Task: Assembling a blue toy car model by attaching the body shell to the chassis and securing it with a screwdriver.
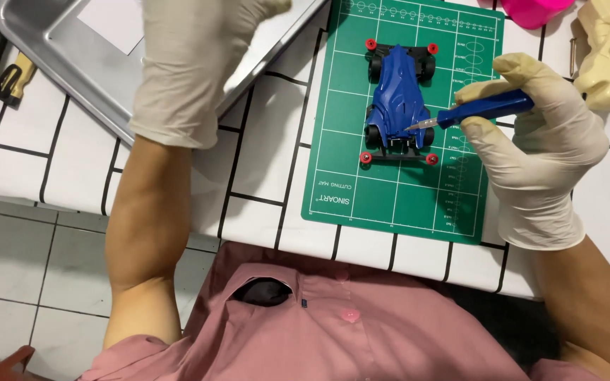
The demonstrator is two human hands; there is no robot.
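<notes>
The right hand (538,152) pinches a blue screwdriver (485,111), tip at the blue toy car (398,99) on the green mat (361,190), while the left hand (192,63), fingers hidden, reaches over the far-left metal tray (58,53).

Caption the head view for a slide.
Gloved right hand holds a blue screwdriver to a blue toy race car on a green cutting mat.

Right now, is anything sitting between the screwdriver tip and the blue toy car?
Nothing visible. The right hand holds the blue screwdriver, its tip right at the toy car body on the green cutting mat.
</notes>
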